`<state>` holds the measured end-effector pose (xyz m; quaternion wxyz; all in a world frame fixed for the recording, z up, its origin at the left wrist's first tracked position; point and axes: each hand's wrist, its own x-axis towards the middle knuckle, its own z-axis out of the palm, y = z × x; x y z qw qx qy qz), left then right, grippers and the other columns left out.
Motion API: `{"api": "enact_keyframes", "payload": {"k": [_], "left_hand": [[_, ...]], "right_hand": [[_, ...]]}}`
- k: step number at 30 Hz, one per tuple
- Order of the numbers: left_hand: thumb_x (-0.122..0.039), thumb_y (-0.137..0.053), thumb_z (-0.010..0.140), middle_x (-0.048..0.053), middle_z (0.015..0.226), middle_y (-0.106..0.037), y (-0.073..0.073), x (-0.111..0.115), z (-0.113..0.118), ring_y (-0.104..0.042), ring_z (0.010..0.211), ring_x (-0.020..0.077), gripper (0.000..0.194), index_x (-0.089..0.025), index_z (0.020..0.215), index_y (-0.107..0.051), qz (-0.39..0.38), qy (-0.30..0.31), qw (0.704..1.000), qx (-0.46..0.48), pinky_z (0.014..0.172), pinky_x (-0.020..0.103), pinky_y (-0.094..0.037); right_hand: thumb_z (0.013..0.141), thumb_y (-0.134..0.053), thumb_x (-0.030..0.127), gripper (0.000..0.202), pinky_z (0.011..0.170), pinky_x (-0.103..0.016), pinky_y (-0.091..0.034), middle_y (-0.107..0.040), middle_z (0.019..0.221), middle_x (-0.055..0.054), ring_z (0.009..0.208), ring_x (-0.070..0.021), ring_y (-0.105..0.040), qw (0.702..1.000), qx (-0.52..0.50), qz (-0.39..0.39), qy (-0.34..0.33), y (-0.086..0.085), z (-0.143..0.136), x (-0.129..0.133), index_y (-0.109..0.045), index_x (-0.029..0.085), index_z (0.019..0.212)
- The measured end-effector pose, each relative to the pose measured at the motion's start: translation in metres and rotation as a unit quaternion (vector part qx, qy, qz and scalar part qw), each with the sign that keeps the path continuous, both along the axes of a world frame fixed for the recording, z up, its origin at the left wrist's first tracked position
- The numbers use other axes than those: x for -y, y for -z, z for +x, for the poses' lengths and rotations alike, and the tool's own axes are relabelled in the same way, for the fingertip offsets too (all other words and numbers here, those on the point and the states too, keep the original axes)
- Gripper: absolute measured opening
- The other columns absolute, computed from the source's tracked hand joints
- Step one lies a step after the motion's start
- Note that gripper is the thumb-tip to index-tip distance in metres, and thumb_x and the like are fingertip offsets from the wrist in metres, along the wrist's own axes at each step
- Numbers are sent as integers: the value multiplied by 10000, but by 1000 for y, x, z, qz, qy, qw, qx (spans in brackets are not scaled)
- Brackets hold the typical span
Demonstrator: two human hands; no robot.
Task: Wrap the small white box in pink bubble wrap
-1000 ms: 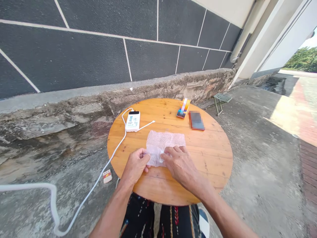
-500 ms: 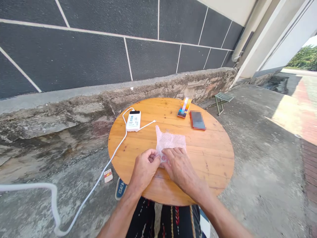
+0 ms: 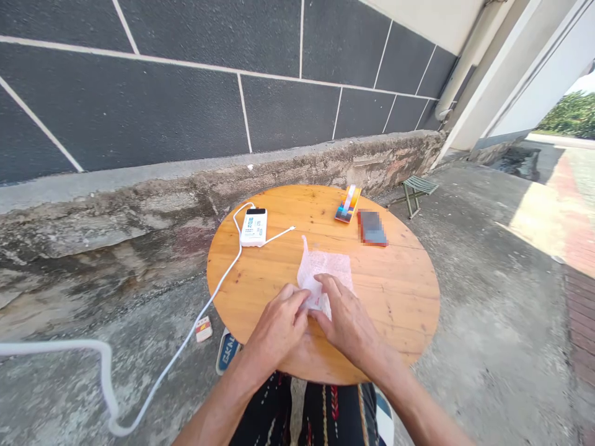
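Touching bubblewrap (image 3: pixel 338 266) — shoe (image 3: pixel 227 352) w/ "GKN"

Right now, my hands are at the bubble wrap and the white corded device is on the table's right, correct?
No, the head view shows the white corded device on the left side of the table. Your left hand and right hand are at the bubble wrap.

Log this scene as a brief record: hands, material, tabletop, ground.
Left hand: at the bubble wrap's near left side; grip unclear
Right hand: at its near right side, thumb and index finger apart
Material: pinkish bubble wrap, on the round wooden table
Tabletop, beyond: white device, tape dispenser, pixelated slab
Ground: stool, small packet
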<state>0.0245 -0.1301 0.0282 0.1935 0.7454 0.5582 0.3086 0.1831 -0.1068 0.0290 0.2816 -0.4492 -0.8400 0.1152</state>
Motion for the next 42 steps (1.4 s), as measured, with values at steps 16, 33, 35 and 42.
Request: {"api": "enact_keyframes", "payload": {"k": [16,33,35,42], "left_hand": [[-97,-444,876,71,1086,-614,-1,-12,-4,-530,995,202,262,-189,922,-685,119,83,984,-99,870,359,-472],[-68,-434,876,39,958,-630,1,-16,-6,-502,908,188,221,-177,807,-613,124,113,982,-82,819,333,-454],[-68,-434,871,43,951,-626,3,-16,-7,-504,904,187,222,-178,814,-617,135,116,981,-77,814,334,-456],[-72,-444,858,44,856,-602,4,-17,-9,-505,872,191,207,-178,738,-575,143,116,980,-81,789,323,-449]], "right_hand": [[770,-506,84,538,912,-434,-488,-569,1205,-136,1083,-236,-592,998,-8,-58,-33,2,10,-11,-376,173,1284],[802,-579,477,429,476,-256,-492,-675,804,-58,667,-190,-658,892,-219,-359,165,8,90,21,-528,152,1078],[784,-596,501,445,420,-224,-470,-662,759,-43,653,-185,-661,874,-257,-379,159,12,79,22,-548,144,1046],[705,-668,494,397,322,-145,-395,-621,674,-17,509,-106,-605,849,-317,-394,152,20,44,5,-604,123,830]]}}
